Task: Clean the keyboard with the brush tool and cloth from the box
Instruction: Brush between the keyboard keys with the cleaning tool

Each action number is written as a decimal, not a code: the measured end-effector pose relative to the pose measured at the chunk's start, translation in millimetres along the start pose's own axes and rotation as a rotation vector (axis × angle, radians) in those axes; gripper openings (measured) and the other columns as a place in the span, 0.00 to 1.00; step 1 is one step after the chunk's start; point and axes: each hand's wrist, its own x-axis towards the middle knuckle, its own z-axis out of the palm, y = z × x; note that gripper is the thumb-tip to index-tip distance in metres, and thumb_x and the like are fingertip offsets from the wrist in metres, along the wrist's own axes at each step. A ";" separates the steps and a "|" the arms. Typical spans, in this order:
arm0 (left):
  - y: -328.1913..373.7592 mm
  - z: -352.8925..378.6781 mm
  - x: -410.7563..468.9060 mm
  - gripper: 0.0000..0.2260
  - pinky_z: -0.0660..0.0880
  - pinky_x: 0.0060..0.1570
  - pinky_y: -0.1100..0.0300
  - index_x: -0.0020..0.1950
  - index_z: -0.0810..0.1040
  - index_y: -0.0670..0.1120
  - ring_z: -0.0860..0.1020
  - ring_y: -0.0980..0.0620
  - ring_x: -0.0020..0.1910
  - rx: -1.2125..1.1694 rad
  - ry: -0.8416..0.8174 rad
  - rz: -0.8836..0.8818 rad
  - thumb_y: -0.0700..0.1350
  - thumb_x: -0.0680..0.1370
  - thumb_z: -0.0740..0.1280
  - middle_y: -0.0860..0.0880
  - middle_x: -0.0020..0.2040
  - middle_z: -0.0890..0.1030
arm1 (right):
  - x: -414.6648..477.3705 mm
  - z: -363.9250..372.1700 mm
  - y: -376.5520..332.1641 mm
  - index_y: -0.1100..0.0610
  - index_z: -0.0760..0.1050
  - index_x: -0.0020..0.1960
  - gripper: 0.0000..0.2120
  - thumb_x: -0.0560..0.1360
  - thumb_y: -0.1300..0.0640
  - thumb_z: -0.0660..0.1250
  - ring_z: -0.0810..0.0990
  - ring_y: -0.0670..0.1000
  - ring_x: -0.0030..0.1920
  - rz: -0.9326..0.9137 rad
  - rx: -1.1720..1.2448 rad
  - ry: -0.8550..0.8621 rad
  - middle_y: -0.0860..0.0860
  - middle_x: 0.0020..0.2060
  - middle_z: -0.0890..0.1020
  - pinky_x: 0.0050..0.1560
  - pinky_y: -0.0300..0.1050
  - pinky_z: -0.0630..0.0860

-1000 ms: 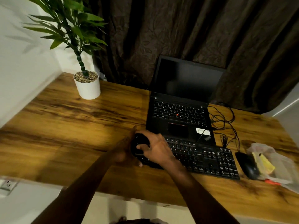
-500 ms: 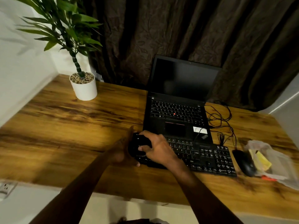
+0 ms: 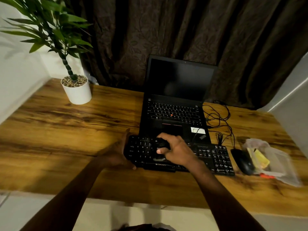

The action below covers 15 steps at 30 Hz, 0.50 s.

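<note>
Gripping a small dark brush tool in curled fingers, the right hand pressed it onto the left-middle keys of the black keyboard, which lay on the wooden desk directly under that hand. The left hand, fingers fairly straight, braced the keyboard's end just left of the tool. Too hard a stroke could likely lift a keycap or shove the board against the open laptop just beyond the knuckles, and a long sweep might knock the mouse out past the right wrist. The keyboard looked matt black, white-lettered, full-size, with any dust too fine to judge.
</note>
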 end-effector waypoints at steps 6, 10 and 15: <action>1.5 -0.7 3.2 0.76 0.64 0.74 0.55 0.79 0.32 0.58 0.59 0.53 0.77 0.076 0.006 -0.009 0.60 0.48 0.85 0.54 0.79 0.58 | -9.7 -14.3 20.1 0.40 0.73 0.61 0.17 0.75 0.54 0.71 0.81 0.44 0.46 0.032 0.059 -0.008 0.46 0.48 0.82 0.46 0.48 0.81; 1.5 0.2 -0.5 0.76 0.60 0.75 0.58 0.80 0.35 0.56 0.55 0.57 0.78 -0.063 -0.011 0.022 0.61 0.47 0.86 0.60 0.78 0.54 | -29.3 -43.0 46.9 0.45 0.75 0.58 0.14 0.76 0.58 0.71 0.83 0.44 0.41 0.044 0.007 -0.028 0.47 0.44 0.83 0.44 0.49 0.83; 2.3 6.9 -6.7 0.73 0.65 0.74 0.51 0.77 0.36 0.62 0.57 0.57 0.78 -0.179 0.006 0.037 0.52 0.51 0.87 0.65 0.77 0.54 | -32.2 -45.7 58.3 0.43 0.74 0.59 0.16 0.75 0.56 0.72 0.83 0.44 0.45 0.009 -0.010 0.014 0.45 0.45 0.83 0.47 0.50 0.83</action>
